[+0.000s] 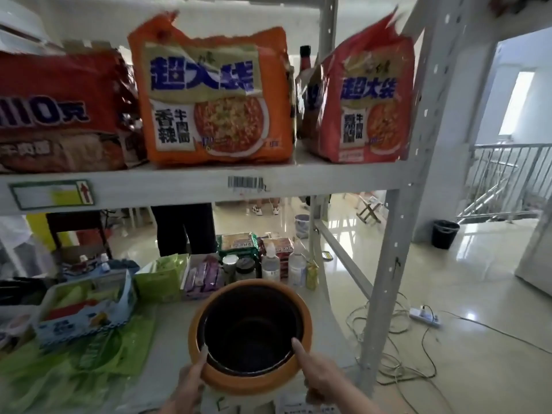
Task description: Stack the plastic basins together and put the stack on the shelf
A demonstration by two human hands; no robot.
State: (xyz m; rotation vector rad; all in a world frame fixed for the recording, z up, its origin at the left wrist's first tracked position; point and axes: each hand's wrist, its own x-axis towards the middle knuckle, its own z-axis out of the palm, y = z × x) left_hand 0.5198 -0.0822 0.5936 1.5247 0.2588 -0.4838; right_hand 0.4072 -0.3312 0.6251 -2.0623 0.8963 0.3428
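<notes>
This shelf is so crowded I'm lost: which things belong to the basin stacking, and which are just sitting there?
Part of the job:
- orange basin
- dark basin nested inside it
- left hand and right hand gripping the rims
- shelf

Just sitting there:
- noodle packs
- bottles
- green bag

Upper board: orange noodle pack (pixel 213 94) upright at centre, red noodle pack (pixel 363 100) to its right, dark bottle (pixel 304 62) behind and between them. Another red pack (pixel 56 112) at left. Barcode sticker (pixel 245 183) on board edge. Lower level: two clear bottles (pixel 271 261), green box (pixel 161 279), blue carton (pixel 86 306). Floor, right: black bin (pixel 445 233), power strip (pixel 424 316) with loose cables.
</notes>
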